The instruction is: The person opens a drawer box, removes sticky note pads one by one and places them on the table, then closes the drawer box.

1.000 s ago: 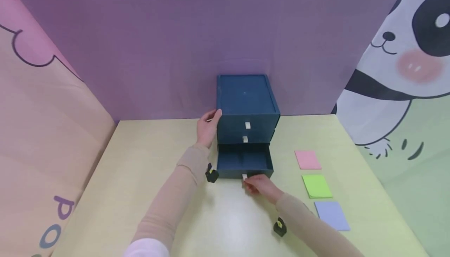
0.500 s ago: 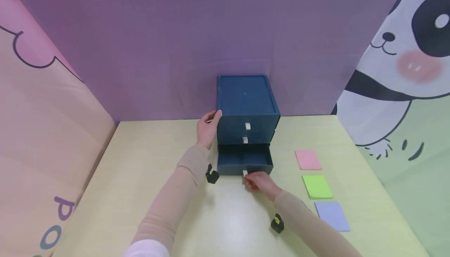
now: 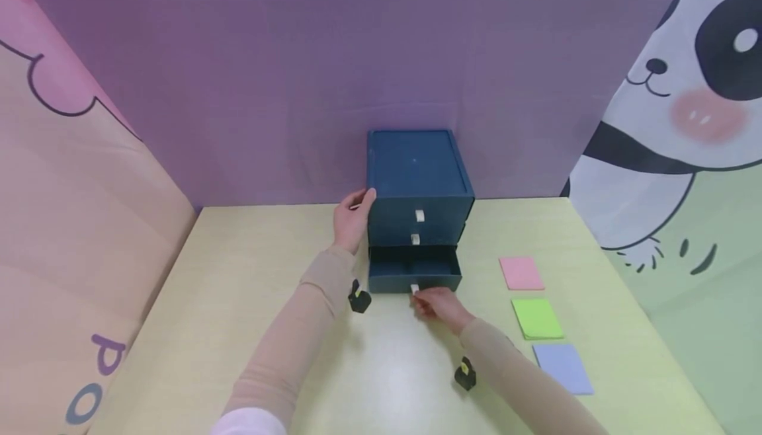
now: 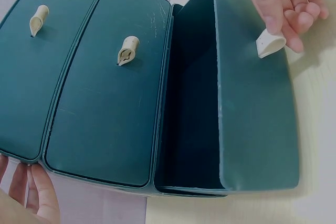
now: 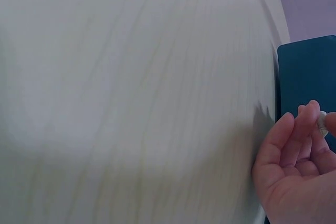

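A dark blue desktop drawer cabinet [image 3: 419,164] stands at the back of the table. Its bottom drawer [image 3: 389,283] is partly pulled out, while the two upper drawers sit flush. My right hand [image 3: 443,307] pinches the small white knob [image 3: 415,287] of that bottom drawer between thumb and fingers, as the left wrist view also shows at the knob [image 4: 269,44]. My left hand [image 3: 351,222] rests against the cabinet's left side near the top front corner, its fingers [image 4: 46,195] fairly straight along the side.
To the right lie three sticky-note pads in a row: pink [image 3: 521,273], green [image 3: 538,319] and blue [image 3: 563,369]. A purple cloth backdrop [image 3: 268,91] hangs behind the cabinet. Printed panels flank the pale wooden table [image 3: 238,289] on both sides.
The bottom drawer has slid inward a little, and my right hand has moved with its knob toward the cabinet. My left hand has stayed at the cabinet's side.
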`<state>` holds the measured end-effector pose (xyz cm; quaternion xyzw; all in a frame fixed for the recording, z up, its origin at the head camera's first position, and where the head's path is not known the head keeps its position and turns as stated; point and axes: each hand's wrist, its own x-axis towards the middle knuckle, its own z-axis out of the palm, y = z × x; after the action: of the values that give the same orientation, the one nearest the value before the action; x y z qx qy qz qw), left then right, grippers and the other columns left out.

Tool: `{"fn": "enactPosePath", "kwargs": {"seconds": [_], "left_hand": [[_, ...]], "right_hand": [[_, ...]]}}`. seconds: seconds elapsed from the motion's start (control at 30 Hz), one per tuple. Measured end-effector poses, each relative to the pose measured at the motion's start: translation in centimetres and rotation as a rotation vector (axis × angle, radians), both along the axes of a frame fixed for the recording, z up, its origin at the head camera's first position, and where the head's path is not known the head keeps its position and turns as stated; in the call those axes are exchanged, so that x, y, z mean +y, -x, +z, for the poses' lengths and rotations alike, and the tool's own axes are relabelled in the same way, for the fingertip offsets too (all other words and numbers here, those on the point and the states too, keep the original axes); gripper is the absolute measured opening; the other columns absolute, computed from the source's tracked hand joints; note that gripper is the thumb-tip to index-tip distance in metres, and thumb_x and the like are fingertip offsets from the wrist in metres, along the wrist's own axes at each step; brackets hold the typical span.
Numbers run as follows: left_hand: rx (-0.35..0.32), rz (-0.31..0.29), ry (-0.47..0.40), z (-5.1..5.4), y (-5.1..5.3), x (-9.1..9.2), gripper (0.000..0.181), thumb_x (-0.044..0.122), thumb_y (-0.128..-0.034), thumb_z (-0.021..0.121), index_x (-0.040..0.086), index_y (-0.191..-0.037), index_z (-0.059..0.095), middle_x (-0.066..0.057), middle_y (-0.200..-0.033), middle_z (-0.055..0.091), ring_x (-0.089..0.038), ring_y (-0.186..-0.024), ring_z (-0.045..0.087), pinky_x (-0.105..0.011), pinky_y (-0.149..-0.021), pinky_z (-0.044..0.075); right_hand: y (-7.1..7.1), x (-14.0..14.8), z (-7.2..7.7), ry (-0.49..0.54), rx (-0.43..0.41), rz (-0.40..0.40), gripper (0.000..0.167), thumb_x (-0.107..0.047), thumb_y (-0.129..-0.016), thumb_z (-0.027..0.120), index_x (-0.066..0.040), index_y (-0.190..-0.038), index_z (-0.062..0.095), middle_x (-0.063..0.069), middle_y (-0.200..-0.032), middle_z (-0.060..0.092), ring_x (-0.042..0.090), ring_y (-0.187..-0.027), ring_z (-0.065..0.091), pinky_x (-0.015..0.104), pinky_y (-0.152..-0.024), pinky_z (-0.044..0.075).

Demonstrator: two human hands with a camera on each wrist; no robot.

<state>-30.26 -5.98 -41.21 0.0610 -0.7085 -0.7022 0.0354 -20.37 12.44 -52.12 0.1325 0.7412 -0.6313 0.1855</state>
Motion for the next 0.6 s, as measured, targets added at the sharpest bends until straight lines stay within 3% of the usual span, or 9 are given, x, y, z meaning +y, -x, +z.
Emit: {"fn": "enactPosePath", "kwargs": {"seconds": [0.6], "left_hand": [[0.011, 0.016, -0.006, -0.3, 0.3, 0.1, 0.044, 0.039, -0.0888, 0.064, 0.010, -0.122, 0.064, -0.009, -0.118, 0.063, -0.023, -0.105, 0.054, -0.038, -0.094, 0.048]], "right_hand": [[1.2, 0.0, 0.2, 0.029, 0.039, -0.009, 0.030, -0.009, -0.094, 0.051, 0.017, -0.106, 0.060, -0.001, -0.070, 0.060, 0.007, -0.062, 0.053, 0.021, -0.062, 0.050]]}}
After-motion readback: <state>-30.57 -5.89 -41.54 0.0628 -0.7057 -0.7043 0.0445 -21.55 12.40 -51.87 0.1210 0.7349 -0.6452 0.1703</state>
